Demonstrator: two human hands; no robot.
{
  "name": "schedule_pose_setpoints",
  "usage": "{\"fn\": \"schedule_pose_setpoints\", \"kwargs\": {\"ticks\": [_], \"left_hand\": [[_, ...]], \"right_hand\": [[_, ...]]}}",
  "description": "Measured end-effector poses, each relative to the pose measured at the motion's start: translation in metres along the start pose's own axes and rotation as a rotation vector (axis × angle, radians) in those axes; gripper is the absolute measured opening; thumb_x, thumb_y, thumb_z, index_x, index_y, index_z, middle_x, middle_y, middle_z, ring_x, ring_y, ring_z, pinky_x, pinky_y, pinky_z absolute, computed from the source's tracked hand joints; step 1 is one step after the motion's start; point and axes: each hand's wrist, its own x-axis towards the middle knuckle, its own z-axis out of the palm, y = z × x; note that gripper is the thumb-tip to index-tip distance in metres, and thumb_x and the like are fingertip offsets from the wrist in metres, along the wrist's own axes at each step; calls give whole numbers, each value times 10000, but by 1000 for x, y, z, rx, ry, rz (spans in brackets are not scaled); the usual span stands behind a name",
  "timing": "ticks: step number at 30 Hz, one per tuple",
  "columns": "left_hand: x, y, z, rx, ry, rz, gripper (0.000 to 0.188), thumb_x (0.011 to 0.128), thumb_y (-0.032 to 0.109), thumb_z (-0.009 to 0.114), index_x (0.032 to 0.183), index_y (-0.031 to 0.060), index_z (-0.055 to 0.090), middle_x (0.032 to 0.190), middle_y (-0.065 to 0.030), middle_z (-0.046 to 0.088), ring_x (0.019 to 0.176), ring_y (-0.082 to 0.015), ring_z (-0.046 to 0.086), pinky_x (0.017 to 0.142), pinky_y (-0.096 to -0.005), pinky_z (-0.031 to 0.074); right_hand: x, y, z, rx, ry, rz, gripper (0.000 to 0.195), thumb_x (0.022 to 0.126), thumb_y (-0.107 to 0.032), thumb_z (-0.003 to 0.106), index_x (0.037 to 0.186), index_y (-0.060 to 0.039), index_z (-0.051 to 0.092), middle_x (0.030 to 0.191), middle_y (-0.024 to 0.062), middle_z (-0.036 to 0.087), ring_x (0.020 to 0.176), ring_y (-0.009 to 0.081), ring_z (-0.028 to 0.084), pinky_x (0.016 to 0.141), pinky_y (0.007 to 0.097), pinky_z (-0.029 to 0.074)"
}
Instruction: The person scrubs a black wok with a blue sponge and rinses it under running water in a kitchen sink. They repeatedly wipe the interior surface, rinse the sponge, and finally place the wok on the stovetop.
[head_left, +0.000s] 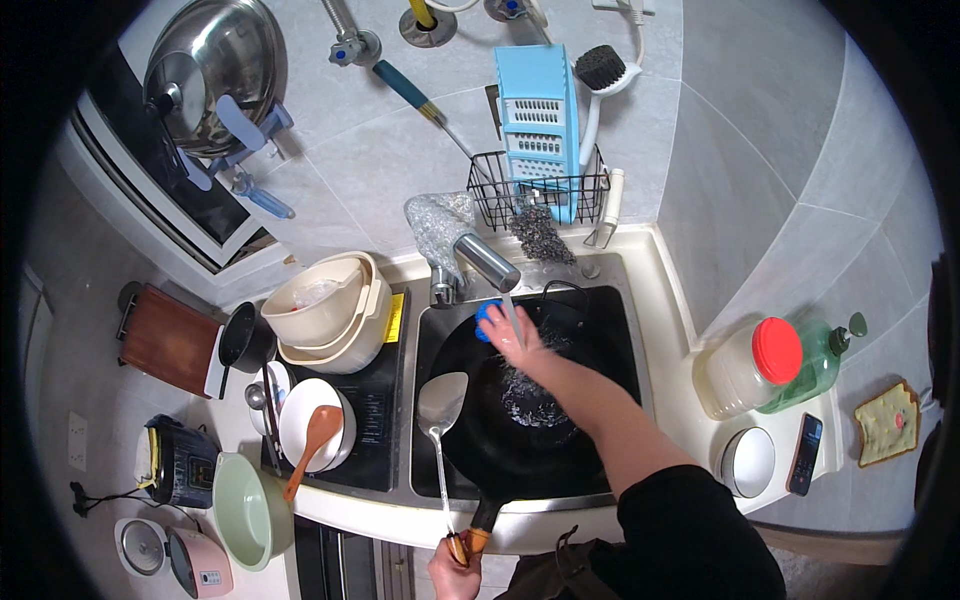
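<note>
A large black wok (480, 427) rests in the sink with water pooled and splashing in its middle. Its dark handle (486, 516), wood-ended, reaches over the sink's front edge. There my left hand (454, 576) grips it together with the wooden grip of a metal spatula (442, 401), whose blade points up over the wok's left side. At the wok's far side, my right hand (513, 334) presses a blue scrubber (487, 319); its fingers partly cover it. Water from the faucet (489, 262) falls onto that hand.
Left of the sink (643, 390), beige basins (330, 349) and white bowls (300, 420) with an orange spatula (322, 427) crowd the counter. A wire basket (487, 187) hangs behind the faucet. At right stand a red-lidded jar (735, 382), a white bowl (752, 461) and a phone (805, 454).
</note>
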Motion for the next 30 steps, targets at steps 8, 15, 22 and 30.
{"fn": "schedule_pose_setpoints", "kwargs": {"ticks": [8, 15, 22, 30], "left_hand": [[-2, 1, 2, -19, 15, 14, 319, 657, -2, 683, 954, -18, 569, 839, -135, 630, 764, -180, 618, 696, -274, 474], [0, 0, 2, 10, 10, 24, 316, 654, -4, 684, 945, -27, 563, 788, -131, 628, 723, -176, 621, 669, -274, 478], [-1, 2, 4, 15, 28, -9, 315, 652, -14, 682, 942, -29, 562, 804, -123, 626, 735, -178, 614, 692, -275, 476], [-4, 2, 4, -15, 55, 24, 309, 648, -20, 675, 938, -26, 571, 809, -128, 631, 747, -189, 621, 696, -285, 476]], "right_hand": [[-108, 16, -21, -38, -271, 141, 237, 716, -128, 543, 950, -90, 543, 1019, 81, 470, 958, 274, 454, 809, 414, 411], [-136, -72, -42, 289, -482, 386, 382, 609, -110, 625, 963, -42, 498, 1017, 141, 448, 913, 346, 463, 762, 402, 446], [-92, -128, -35, 822, -331, 311, 349, 669, -81, 587, 1004, -49, 496, 1044, 156, 442, 939, 362, 472, 823, 423, 421], [4, -53, -12, 335, -64, -47, 210, 676, -130, 538, 880, -140, 493, 923, 65, 449, 881, 264, 468, 710, 379, 420]]}}
